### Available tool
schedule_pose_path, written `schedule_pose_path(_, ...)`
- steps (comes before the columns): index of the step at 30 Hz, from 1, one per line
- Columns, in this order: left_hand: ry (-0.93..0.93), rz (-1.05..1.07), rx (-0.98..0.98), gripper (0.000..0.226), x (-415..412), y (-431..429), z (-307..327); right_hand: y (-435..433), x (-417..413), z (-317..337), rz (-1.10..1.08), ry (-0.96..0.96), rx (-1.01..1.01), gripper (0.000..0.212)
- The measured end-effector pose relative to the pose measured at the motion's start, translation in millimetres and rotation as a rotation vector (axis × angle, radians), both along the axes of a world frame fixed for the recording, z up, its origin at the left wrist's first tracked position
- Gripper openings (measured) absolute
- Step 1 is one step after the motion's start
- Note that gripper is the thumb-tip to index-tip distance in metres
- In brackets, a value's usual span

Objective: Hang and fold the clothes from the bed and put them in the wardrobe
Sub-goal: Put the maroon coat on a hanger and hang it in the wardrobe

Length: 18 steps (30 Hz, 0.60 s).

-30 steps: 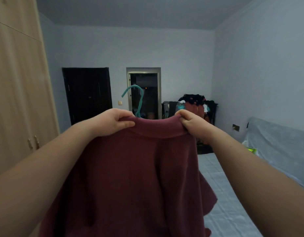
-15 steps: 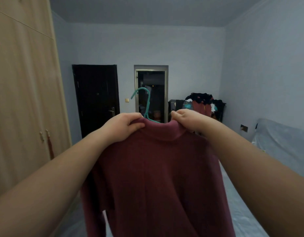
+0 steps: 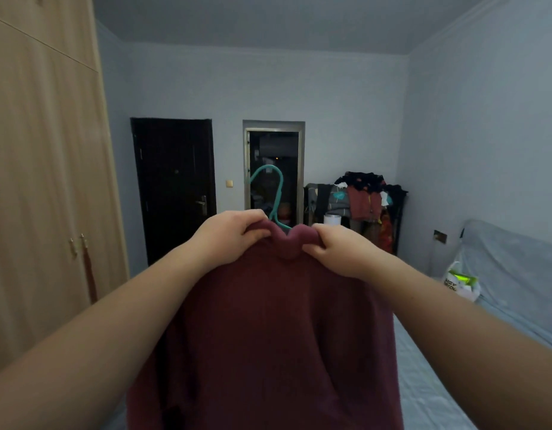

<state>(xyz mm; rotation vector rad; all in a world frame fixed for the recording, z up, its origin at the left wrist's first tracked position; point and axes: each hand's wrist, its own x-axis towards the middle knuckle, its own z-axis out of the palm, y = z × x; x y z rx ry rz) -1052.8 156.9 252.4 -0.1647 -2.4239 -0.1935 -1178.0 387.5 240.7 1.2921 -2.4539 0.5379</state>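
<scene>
Maroon sweater (image 3: 268, 321), centre frame, sits on the teal hanger (image 3: 276, 193), my left hand (image 3: 228, 237) and right hand (image 3: 336, 246) pinching its collar; stowing in the closed wardrobe (image 3: 45, 181), frame left, appears pending.

Room dim, cool bluish cast on plain pale blue-grey walls (image 3: 485, 135). Light soft and even; shadows weak. Tall beige wooden wardrobe (image 3: 45, 181) is only warm tone, faint vertical streaks on doors. Dark maroon knitted sweater (image 3: 268, 336) looks flat, knit texture mostly lost, darker folds near bottom. Left hand (image 3: 228, 237) and right hand (image 3: 340, 249) evenly lit on near side. Black closed door (image 3: 174, 187) almost without detail. Wide-angle bending: wardrobe edge and wall corners lean, forearms stretched at lower corners. Overall slightly soft, grainy.
</scene>
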Motion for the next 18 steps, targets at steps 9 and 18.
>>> schedule_pose_path(9, -0.357, -0.042, 0.368, 0.047, 32, -32, 19, 9, -8, 4, 0.045, 0.184, -0.167, 0.015)
schedule_pose_path(18, -0.253, 0.2, 0.306, 0.017, 69, -50, -42, -1, -20, -18, 0.218, -0.019, -0.003, 0.016)
